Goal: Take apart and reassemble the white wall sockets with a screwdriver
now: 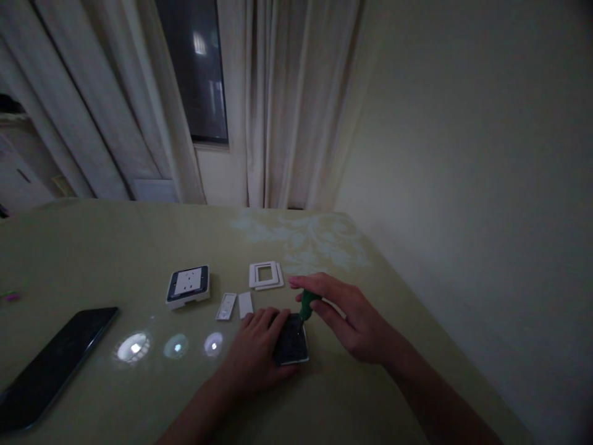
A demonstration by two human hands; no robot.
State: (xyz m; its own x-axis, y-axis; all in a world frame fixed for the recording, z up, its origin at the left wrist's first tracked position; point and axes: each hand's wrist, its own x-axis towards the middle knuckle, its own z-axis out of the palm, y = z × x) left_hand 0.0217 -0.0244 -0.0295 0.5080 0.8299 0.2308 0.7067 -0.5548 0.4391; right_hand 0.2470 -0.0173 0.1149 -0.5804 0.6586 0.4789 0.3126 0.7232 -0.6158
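My right hand (345,315) grips the green handle of a screwdriver (306,304), its shaft slanting down onto a dark square switch plate (291,343) with a pale edge. Around the left side of that plate my left hand (259,349) is closed, fingers over the top edge and thumb along the near edge, pressing it to the table. The screwdriver's tip meets the dark face, but the exact spot is too dim to make out. Just beyond my left hand lie two small white rocker pieces, one ribbed (227,307) and one plain (246,305).
A wall socket (188,284) in a white box sits to the left. White square frames (265,275) lie stacked farther back. A black tablet (55,368) rests at the left on the glossy table (139,241). The wall (463,185) runs along the table's right edge.
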